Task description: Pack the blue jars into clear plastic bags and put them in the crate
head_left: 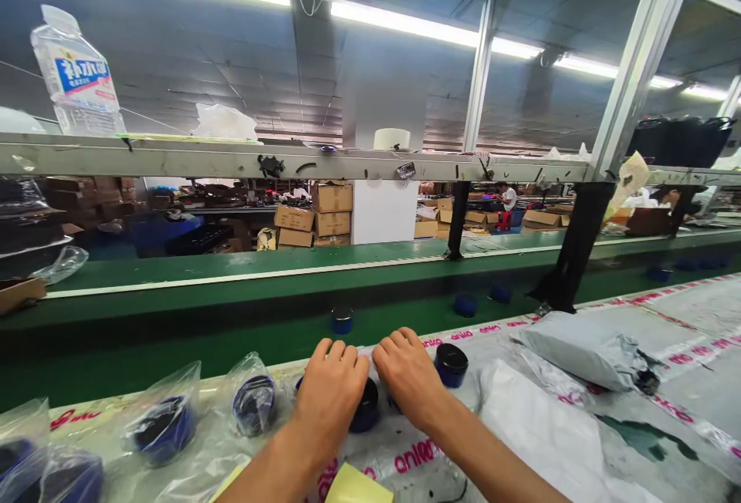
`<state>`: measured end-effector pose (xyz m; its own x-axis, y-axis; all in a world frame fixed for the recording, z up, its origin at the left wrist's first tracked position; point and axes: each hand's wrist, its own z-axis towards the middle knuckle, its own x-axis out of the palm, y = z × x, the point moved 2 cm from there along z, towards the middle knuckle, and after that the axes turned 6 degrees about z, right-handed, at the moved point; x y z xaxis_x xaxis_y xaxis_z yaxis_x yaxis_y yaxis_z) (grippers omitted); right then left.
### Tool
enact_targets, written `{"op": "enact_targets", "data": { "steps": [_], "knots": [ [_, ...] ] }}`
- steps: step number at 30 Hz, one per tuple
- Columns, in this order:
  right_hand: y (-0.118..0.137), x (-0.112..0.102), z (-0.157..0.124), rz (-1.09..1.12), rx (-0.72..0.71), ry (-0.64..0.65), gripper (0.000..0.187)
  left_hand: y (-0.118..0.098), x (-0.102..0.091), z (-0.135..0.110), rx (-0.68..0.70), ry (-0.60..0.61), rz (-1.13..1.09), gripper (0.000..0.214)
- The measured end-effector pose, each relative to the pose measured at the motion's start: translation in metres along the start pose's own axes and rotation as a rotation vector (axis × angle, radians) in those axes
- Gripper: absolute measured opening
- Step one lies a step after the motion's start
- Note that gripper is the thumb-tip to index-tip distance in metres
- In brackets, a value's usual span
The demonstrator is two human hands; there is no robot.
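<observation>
Along the bench's near edge, my hands curve around a black-lidded blue jar

My left hand and right hand sit loosely arched; I can't tell if they grip. Another jar stands just right, bagged jars lie left, and a green conveyor runs beyond.

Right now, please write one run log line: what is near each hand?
left hand: open, beside black-lidded blue jar | right hand: open, beside same jar | also: second black-lidded blue jar | bagged jar

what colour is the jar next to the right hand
The jar is blue with a black lid, as the head view shows.
</observation>
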<state>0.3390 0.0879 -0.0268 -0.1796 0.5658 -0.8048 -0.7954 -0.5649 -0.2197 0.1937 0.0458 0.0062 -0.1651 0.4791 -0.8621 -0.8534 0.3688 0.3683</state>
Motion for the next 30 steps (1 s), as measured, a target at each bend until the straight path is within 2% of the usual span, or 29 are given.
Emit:
{"op": "enact_targets", "data": {
  "steps": [4,10,13,17,22,30],
  "knots": [
    [-0.002,0.003,-0.008,0.014,-0.013,0.017,0.011,-0.005,0.007,-0.009,0.020,0.018,0.049,0.023],
    [-0.002,0.005,0.000,0.021,0.073,0.025,0.008,0.005,0.018,-0.014,-0.038,-0.089,0.092,0.030],
    [0.004,0.006,0.001,0.037,0.064,0.042,0.009,0.005,0.020,-0.015,-0.055,-0.070,0.096,0.032],
    [0.008,0.001,-0.011,0.092,0.050,0.049,0.009,0.007,0.019,-0.023,-0.086,-0.029,-0.025,0.032],
    [0.004,-0.011,-0.029,0.180,0.075,0.035,0.011,0.013,0.022,-0.035,-0.111,-0.075,-0.227,0.026],
    [0.010,-0.018,-0.042,0.293,-0.079,-0.014,0.009,0.013,0.028,-0.044,0.025,-0.125,-0.269,0.028]
  ]
}}
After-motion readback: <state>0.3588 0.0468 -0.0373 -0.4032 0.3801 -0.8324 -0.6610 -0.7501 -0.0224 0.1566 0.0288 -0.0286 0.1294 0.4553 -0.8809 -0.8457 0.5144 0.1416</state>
